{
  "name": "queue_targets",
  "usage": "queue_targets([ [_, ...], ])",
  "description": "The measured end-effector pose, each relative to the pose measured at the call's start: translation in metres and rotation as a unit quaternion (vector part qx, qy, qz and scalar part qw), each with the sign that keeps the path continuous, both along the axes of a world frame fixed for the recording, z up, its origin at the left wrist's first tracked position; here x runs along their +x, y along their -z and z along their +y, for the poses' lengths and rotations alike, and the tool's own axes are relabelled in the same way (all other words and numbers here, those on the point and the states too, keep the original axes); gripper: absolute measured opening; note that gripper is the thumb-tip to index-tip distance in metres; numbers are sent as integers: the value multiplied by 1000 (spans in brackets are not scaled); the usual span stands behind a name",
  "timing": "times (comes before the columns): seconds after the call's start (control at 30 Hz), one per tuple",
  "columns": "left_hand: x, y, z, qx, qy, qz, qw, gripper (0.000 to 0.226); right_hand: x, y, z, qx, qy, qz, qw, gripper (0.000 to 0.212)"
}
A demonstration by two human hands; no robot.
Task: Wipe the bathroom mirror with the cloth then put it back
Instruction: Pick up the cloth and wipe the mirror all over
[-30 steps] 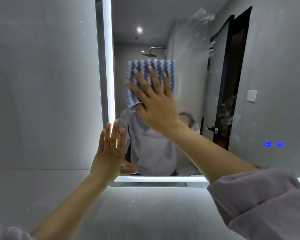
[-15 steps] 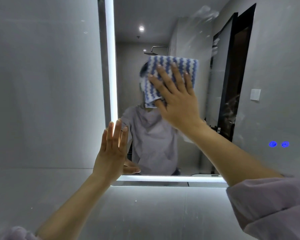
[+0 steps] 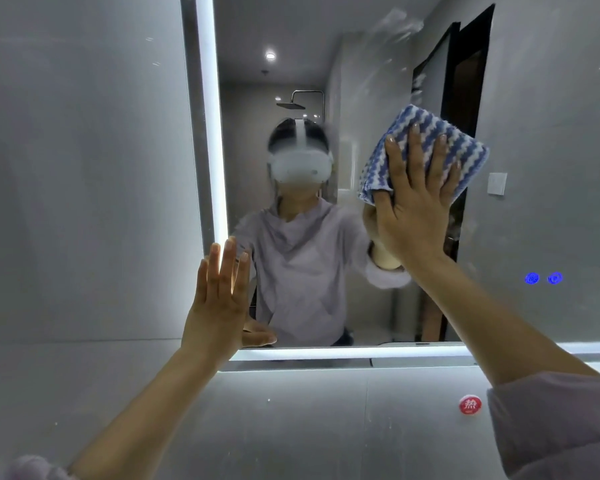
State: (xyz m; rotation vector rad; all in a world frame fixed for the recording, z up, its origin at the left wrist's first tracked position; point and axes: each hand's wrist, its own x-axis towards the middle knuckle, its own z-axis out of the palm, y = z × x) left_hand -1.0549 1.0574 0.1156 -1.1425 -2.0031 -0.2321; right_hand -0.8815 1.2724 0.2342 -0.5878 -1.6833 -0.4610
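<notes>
Grey tiled bathroom wall [image 3: 84,168], big wall mirror [image 3: 291,46] with a glowing white light strip [image 3: 210,133] round its edge. Cloudy smears [image 3: 399,26] on the glass up at 1 o'clock. Two small glowing blue touch buttons [image 3: 532,278] sit at 4 o'clock, and a round red sticker [image 3: 470,404] is on the wall at 5 o'clock. The blue-and-white zigzag cloth [image 3: 426,121] is at 2 o'clock, pinned flat to the glass by the right hand [image 3: 413,209], fingers straight. The left hand [image 3: 219,306] is spread flat on the mirror's 7 o'clock corner, holding nothing.
</notes>
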Motion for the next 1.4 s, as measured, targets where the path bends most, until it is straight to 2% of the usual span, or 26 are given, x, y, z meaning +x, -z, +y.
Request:
queue_targets([
  [0.13, 0, 0, 0, 2, -1, 0, 1000, 138, -23, -9, -27, 9, -10, -59, 998, 60],
  [0.33, 1, -1, 1, 9, 2, -4, 1000, 135, -79, -21, -81, 125, -21, -205, 971, 61],
  [0.43, 1, 0, 1, 9, -2, -3, 1000, 135, -82, -22, -82, 150, -40, -230, 961, 60],
  [0.6, 3, -2, 0, 11, -6, 2, 1000, 137, -57, -14, -59, 164, -44, -217, 961, 58],
  [0.83, 4, -4, -1, -8, -19, -3, 1000, 137, 7, 12, 3, 92, -13, -185, 978, 62],
  [1.0, 6, -4, -1, -1, -12, -9, 1000, 137, 47, 28, 47, 6, 4, -89, 996, 67],
  [1.2, 6, -5, 0, -6, -20, -4, 1000, 139, 31, 33, 27, -45, -1, -27, 999, 64],
  [1.3, 5, -4, 1, -10, -22, -3, 1000, 140, 19, 37, 11, -53, -2, -28, 998, 64],
  [1.4, 4, -4, 2, -4, -19, -4, 1000, 138, 5, 45, -8, -22, 0, -89, 996, 66],
])
